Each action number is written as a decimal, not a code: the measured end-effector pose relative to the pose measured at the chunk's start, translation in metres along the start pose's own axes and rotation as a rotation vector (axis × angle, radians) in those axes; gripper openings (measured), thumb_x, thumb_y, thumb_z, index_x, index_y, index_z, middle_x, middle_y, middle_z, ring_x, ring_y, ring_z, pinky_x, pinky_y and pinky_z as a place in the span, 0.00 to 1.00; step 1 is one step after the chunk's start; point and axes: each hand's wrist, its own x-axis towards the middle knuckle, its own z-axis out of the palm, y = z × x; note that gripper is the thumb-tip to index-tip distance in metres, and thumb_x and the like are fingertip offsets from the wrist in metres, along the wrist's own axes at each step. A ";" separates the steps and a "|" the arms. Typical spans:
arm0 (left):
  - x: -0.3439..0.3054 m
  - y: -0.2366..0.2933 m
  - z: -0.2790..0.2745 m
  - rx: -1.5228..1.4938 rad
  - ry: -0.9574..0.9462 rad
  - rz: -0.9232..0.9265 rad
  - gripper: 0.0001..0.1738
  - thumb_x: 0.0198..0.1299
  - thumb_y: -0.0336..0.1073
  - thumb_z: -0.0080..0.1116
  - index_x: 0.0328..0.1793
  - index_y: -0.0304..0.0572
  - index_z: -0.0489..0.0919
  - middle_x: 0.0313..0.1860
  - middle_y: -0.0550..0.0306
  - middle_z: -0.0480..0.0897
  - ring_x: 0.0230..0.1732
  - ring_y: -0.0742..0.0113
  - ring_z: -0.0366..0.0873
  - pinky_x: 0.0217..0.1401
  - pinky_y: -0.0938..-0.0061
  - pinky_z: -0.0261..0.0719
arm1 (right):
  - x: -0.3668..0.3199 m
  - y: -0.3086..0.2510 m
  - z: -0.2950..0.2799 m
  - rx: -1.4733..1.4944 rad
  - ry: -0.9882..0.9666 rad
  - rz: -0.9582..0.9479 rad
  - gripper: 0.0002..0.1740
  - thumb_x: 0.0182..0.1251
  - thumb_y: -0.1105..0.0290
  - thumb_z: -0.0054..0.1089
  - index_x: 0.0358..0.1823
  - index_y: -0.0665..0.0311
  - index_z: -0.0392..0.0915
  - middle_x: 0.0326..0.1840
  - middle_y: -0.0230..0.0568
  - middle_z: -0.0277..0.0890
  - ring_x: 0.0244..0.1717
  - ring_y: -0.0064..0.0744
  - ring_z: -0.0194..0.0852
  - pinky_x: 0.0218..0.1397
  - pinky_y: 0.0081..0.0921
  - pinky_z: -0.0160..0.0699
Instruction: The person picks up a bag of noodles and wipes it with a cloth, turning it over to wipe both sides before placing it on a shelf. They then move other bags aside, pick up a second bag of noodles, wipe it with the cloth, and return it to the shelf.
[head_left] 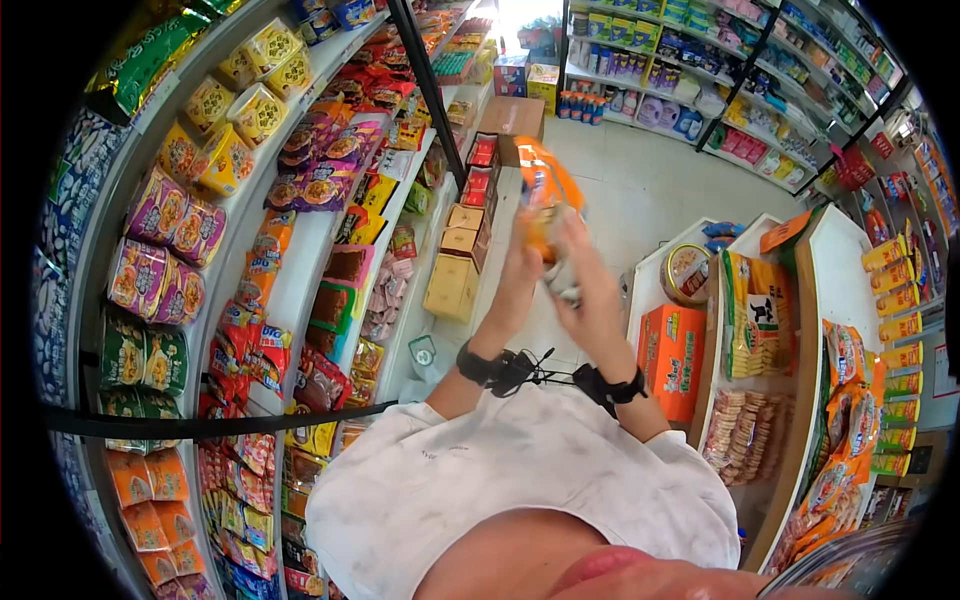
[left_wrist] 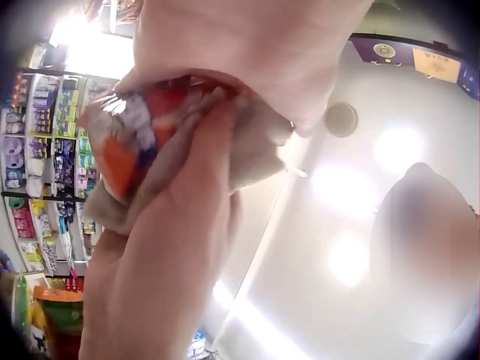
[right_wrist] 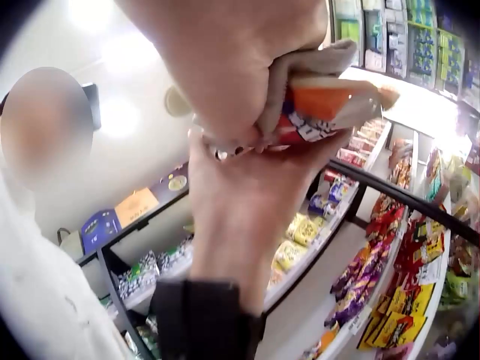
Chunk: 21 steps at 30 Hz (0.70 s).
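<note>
I hold an orange snack bag (head_left: 545, 190) up in front of me with both hands. My left hand (head_left: 522, 262) grips its lower left side and my right hand (head_left: 588, 275) grips the lower right, together with a greyish cloth-like piece (head_left: 566, 283). The left wrist view has my left hand (left_wrist: 247, 52) curled over the bag (left_wrist: 124, 146) and the cloth (left_wrist: 259, 146), while the right hand (left_wrist: 169, 240) comes up from below. Seen from the right wrist, my right hand (right_wrist: 225, 67) clutches the bag (right_wrist: 330, 105), with the left hand (right_wrist: 240, 202) under it.
Long shelves (head_left: 300, 270) full of snack packs run along my left. Cardboard boxes (head_left: 452, 285) stand on the floor ahead. A low display stand (head_left: 820, 300) at my right carries an orange box (head_left: 672, 355), a round tin (head_left: 687, 272) and biscuit packs. More shelves line the far wall.
</note>
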 end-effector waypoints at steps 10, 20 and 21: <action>0.009 0.000 0.018 -0.140 0.136 -0.231 0.31 0.79 0.57 0.40 0.75 0.43 0.65 0.68 0.57 0.75 0.66 0.69 0.74 0.66 0.69 0.75 | 0.022 0.009 -0.010 -0.026 0.112 0.011 0.39 0.68 0.64 0.56 0.80 0.64 0.56 0.85 0.56 0.42 0.85 0.57 0.36 0.82 0.53 0.36; 0.017 0.027 0.007 -0.313 0.111 -0.288 0.25 0.77 0.51 0.49 0.65 0.37 0.73 0.57 0.55 0.83 0.55 0.70 0.83 0.58 0.72 0.82 | 0.039 0.049 -0.053 0.610 -0.070 0.688 0.20 0.74 0.55 0.61 0.54 0.65 0.79 0.43 0.30 0.82 0.44 0.19 0.76 0.49 0.23 0.74; 0.018 0.027 0.004 -0.320 0.116 -0.313 0.25 0.77 0.51 0.49 0.65 0.37 0.73 0.56 0.54 0.83 0.54 0.70 0.84 0.57 0.72 0.83 | 0.038 0.051 -0.054 0.689 -0.111 0.674 0.20 0.73 0.55 0.63 0.51 0.65 0.80 0.42 0.28 0.83 0.43 0.17 0.77 0.48 0.22 0.75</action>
